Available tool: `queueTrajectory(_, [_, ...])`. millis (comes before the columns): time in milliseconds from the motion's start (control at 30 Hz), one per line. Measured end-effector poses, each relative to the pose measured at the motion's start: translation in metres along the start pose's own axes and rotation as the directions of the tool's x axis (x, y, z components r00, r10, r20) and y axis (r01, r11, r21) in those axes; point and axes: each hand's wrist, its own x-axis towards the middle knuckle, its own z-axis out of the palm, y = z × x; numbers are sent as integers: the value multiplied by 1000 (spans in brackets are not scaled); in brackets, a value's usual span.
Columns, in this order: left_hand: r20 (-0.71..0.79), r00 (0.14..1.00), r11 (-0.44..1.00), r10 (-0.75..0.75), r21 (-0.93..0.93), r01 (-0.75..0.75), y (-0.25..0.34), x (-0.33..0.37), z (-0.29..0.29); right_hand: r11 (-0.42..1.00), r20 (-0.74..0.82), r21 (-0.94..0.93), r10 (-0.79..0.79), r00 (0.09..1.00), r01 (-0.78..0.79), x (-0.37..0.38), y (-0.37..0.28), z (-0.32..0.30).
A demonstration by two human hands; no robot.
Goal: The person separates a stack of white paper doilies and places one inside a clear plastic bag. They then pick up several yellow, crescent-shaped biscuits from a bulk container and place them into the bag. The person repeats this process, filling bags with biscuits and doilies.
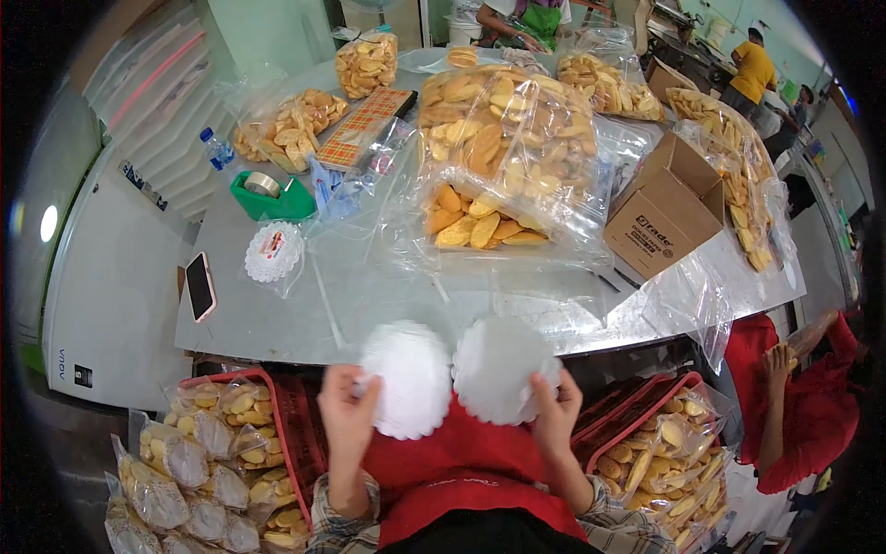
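Held up just below the near edge of the desk (305,323): two white scalloped paper doilies. Left doily (407,379) pinched at its left rim by the left hand (348,411); right doily (496,369) pinched at its lower right rim by the right hand (556,411), fingers curled behind. On the grey desk, toward the left edge, a pink phone (200,285), a bagged stack of doilies (273,251), a green tape dispenser (271,197). At the centre, clear bags of yellow biscuits (503,129); near the right edge, an open brown cardboard box (666,205). Below the desk, red crates (293,415) full of bagged biscuits on both sides. At the right, another person in a red sleeve (812,406).
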Motion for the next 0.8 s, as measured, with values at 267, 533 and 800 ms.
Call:
queueTrajectory(267, [334,932,906,138,337,-255,25,-11,12,918,215,-301,-197,957,257,-5,5,9])
queueTrajectory(533, [441,896,981,47,149,-124,28,-32,54,902,469,-283,-167,867,326,-17,2,27])
queueTrajectory(800, [422,904,990,66,84,-112,24,-35,57,917,453,-233,-192,871,323,-16,6,26])
